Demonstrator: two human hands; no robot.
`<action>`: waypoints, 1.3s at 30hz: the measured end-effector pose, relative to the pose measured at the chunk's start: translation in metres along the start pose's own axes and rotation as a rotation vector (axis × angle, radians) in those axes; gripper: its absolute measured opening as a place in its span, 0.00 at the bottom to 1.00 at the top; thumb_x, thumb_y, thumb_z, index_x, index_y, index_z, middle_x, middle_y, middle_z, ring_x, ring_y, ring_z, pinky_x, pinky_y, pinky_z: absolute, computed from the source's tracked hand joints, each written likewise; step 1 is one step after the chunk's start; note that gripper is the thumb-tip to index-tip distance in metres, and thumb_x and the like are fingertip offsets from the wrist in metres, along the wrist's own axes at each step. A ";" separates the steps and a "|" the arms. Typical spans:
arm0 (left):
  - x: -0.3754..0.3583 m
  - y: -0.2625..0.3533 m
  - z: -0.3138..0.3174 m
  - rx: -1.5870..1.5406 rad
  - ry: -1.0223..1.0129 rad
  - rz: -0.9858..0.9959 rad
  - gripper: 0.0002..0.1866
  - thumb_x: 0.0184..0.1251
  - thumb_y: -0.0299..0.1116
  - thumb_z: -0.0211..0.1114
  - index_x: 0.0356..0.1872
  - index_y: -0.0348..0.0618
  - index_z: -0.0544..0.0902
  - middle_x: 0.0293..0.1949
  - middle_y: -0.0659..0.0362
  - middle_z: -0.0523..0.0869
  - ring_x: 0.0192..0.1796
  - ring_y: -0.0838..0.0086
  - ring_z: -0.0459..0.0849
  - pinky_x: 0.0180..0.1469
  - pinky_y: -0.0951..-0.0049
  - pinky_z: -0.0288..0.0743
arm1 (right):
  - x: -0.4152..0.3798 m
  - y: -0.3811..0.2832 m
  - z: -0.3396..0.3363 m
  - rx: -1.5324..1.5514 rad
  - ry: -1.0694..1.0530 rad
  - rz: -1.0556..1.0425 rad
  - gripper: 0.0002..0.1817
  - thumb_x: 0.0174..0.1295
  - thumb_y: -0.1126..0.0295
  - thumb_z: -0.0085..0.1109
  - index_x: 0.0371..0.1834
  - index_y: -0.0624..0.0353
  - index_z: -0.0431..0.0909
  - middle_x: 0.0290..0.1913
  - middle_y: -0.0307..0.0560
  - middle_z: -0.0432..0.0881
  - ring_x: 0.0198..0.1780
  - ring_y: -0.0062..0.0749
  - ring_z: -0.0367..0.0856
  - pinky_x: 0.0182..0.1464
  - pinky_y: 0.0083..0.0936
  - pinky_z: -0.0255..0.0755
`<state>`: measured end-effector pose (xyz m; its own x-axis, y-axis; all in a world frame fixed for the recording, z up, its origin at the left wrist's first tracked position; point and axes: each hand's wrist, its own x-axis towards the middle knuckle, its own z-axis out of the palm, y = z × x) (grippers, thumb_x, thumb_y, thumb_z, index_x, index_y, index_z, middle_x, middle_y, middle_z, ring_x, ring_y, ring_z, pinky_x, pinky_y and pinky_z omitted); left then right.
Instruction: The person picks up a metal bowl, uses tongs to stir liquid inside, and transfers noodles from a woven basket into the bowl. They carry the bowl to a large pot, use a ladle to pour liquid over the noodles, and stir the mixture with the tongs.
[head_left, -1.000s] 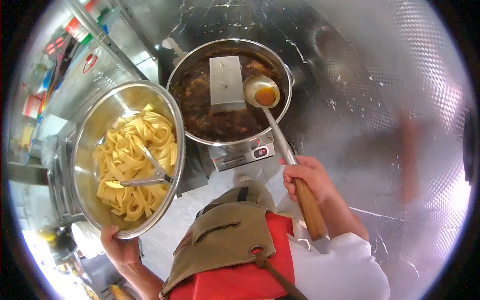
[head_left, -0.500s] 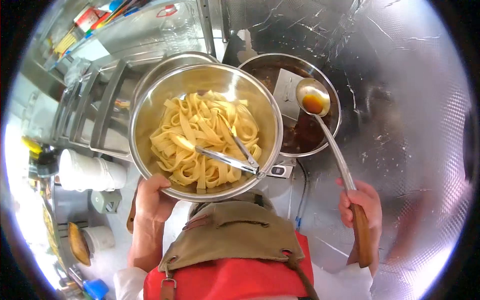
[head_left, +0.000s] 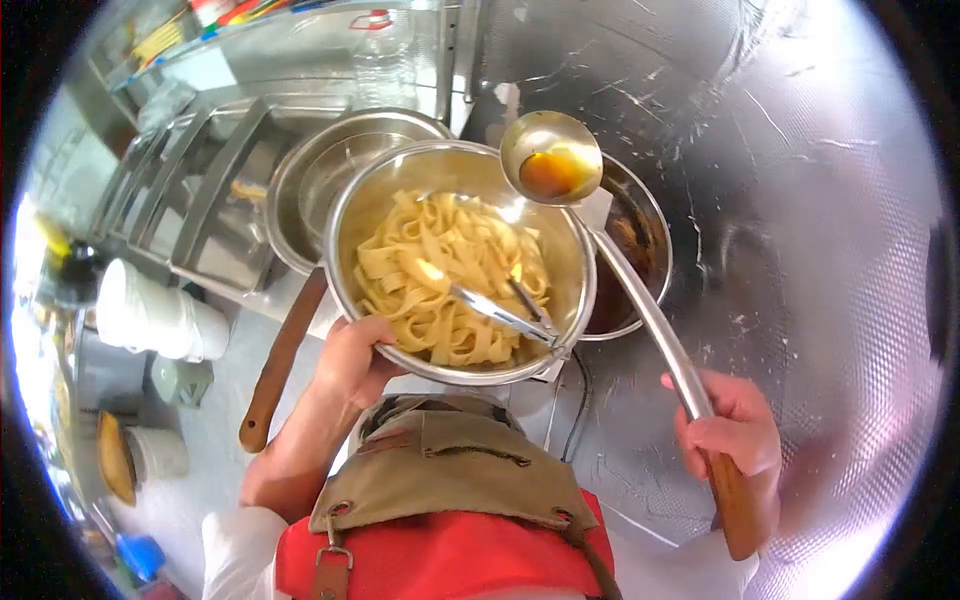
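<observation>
Left arm bent at the elbow, white sleeve pushed up, forearm rising from the lower left toward the middle. Left hand (head_left: 352, 358) clamped on the near rim of a steel bowl (head_left: 350, 215), thumb over the edge, fingers hidden beneath. Bowl held up level in front of the chest, full of wide flat noodles (head_left: 440, 270), with metal tongs (head_left: 500, 305) lying across them, tips buried in the noodles, hinge end resting toward the near right rim.

Right arm low at the right, wrist turned inward. Right hand (head_left: 728, 428) closed tight around the wooden grip of a ladle (head_left: 640, 320), fist wrapped where wood meets steel. Long shaft slanting up and left; ladle cup (head_left: 551, 158) held just above the far rim of the bowl, carrying brown liquid.

Behind the bowl, partly covered by it, a pot (head_left: 640, 215) of dark broth. To the left, a second empty pan (head_left: 330, 170) with a wooden handle (head_left: 282, 362) pointing down. Beyond, a steel rack of rectangular inserts (head_left: 190, 200). White stacked cups (head_left: 155, 322) at the far left. Dimpled steel wall (head_left: 800, 200) all around the right side. Olive apron over a red garment below.
</observation>
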<state>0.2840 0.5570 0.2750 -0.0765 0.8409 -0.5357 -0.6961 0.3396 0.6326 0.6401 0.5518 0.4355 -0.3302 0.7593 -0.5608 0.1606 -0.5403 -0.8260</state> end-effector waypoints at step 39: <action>-0.001 -0.005 -0.001 0.031 0.034 0.054 0.31 0.50 0.19 0.50 0.62 0.33 0.66 0.56 0.46 0.77 0.54 0.55 0.80 0.53 0.49 0.77 | 0.018 0.098 -0.018 0.502 -0.012 -0.094 0.34 0.50 0.70 0.65 0.63 0.67 0.69 0.24 0.43 0.73 0.18 0.21 0.68 0.16 0.21 0.62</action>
<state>0.2866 0.5543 0.2717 -0.1382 0.8437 -0.5187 -0.6682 0.3071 0.6777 0.6664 0.5192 0.3439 -0.3329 0.8103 -0.4824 -0.3358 -0.5799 -0.7423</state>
